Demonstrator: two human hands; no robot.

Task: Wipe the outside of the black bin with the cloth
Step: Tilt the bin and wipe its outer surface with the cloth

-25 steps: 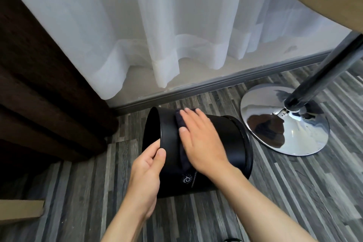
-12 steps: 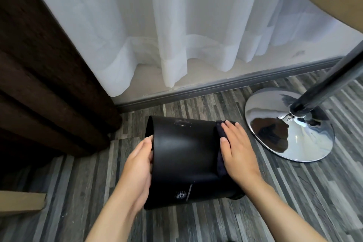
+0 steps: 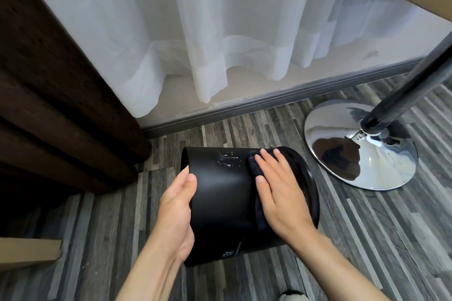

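The black bin (image 3: 222,205) lies on its side on the grey wood-pattern floor, mouth to the left. My left hand (image 3: 177,210) grips its open rim, thumb on the outer wall. My right hand (image 3: 278,193) lies flat, fingers together, pressing a dark cloth (image 3: 256,203) against the bin's outer wall near the base end. Only a dark strip of the cloth shows under the palm. A wet, shiny smear (image 3: 226,160) sits on the upper wall, left of my fingertips. A small white logo (image 3: 228,253) shows near the bin's lower edge.
A chrome pedestal base (image 3: 362,146) with a dark pole (image 3: 406,95) stands to the right, close to the bin. White sheer curtain (image 3: 220,32) and grey skirting (image 3: 269,102) lie behind. Dark brown drape (image 3: 61,93) fills the left. A cardboard edge (image 3: 27,252) is at lower left.
My right hand slid the cloth along the bin from the mouth end to the base end, leaving a wet smear. The left hand stayed on the rim, and the view shifted slightly.
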